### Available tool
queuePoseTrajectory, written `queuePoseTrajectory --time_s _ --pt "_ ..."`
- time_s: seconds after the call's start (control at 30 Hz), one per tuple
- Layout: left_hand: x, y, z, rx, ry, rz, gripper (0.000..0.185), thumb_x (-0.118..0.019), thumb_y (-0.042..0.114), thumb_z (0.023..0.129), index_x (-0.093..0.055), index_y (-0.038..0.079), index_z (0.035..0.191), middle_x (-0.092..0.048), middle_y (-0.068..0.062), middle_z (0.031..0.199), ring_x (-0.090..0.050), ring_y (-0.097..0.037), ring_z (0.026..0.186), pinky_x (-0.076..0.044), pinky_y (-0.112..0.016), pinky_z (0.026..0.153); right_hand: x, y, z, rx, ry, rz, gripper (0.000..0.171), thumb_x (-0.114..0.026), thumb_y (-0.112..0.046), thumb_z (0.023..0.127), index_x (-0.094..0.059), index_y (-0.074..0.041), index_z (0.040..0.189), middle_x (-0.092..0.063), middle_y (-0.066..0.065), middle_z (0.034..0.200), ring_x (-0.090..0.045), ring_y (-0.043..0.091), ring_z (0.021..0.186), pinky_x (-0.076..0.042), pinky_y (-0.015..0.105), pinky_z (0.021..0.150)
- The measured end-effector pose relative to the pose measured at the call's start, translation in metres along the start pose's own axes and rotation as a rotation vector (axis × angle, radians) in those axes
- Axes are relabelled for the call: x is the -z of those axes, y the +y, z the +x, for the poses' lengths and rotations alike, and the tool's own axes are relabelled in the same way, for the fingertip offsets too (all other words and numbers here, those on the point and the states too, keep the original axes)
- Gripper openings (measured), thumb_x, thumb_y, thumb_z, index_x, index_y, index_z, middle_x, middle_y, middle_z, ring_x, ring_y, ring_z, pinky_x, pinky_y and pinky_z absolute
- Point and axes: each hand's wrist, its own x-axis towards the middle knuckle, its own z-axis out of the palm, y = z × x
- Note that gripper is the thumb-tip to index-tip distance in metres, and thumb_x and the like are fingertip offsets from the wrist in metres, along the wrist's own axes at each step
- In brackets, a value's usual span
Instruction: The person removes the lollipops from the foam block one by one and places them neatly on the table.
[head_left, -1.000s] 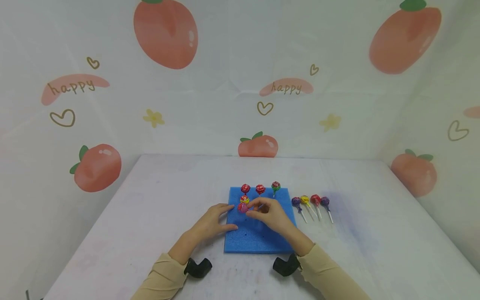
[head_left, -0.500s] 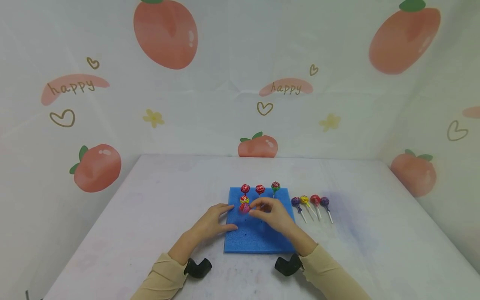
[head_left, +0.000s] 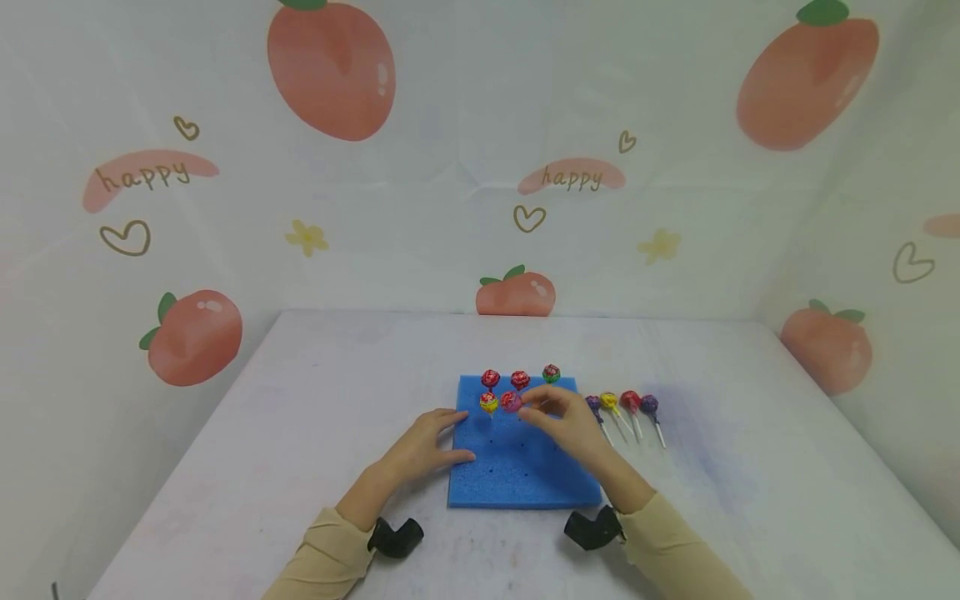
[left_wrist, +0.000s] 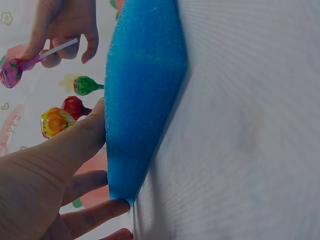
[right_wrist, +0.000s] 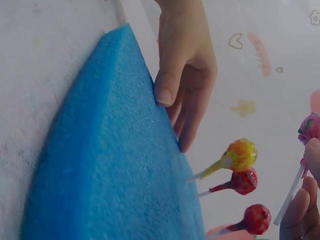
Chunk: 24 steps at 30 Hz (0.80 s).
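My right hand (head_left: 566, 423) pinches a pink-wrapped lollipop (head_left: 511, 402) over a blue foam board (head_left: 517, 487). Its white stick shows whole in the left wrist view, apart from the foam. My left hand (head_left: 422, 446) rests along the board's left edge, thumb and fingers spread and touching the foam. Upright in the board stand two red lollipops (right_wrist: 257, 219) and a green-and-red one (head_left: 551, 372) at the back. A yellow lollipop (head_left: 489, 402) stands in front of the left red one, just left of the pink one.
Right of the board lie several loose lollipops: a purple one (head_left: 593, 402) partly behind my right hand, a yellow one (head_left: 608, 400), a red one (head_left: 631, 402) and another purple one (head_left: 649, 404). Small holes dot the board's front part. A printed cloth (head_left: 420, 208) hangs behind the white table (head_left: 360, 358).
My right hand has moved right with the pink lollipop, from in front of the standing yellow one to beside it. The left hand has stayed in place.
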Motion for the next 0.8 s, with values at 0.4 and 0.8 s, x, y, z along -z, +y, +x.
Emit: queuePoseTrajectory --time_s 0.4,0.8 --pt "0.0 0.001 -0.001 -0.001 -0.004 0.015 0.068 -0.071 0.036 0.081 -0.048 0.003 0.135 -0.047 -0.02 0.138 -0.041 -0.038 0.131 -0.036 -0.053 0.107 0.024 0.007 -0.004 0.042 0.11 -0.038 0.02 -0.065 -0.018 0.087 -0.065 -0.006 0.103 -0.061 0.008 0.091 -0.055 0.006 0.079 -0.049 0.018 0.07" --pt "-0.001 0.002 -0.001 0.021 0.0 0.022 0.067 -0.071 0.035 0.081 -0.047 0.005 0.136 -0.047 -0.018 0.138 -0.041 -0.036 0.132 -0.036 -0.052 0.108 0.051 0.012 -0.009 -0.006 0.171 -0.045 0.023 -0.063 -0.02 0.089 -0.063 -0.005 0.106 -0.059 0.003 0.091 -0.056 0.004 0.078 -0.051 0.018 0.067"
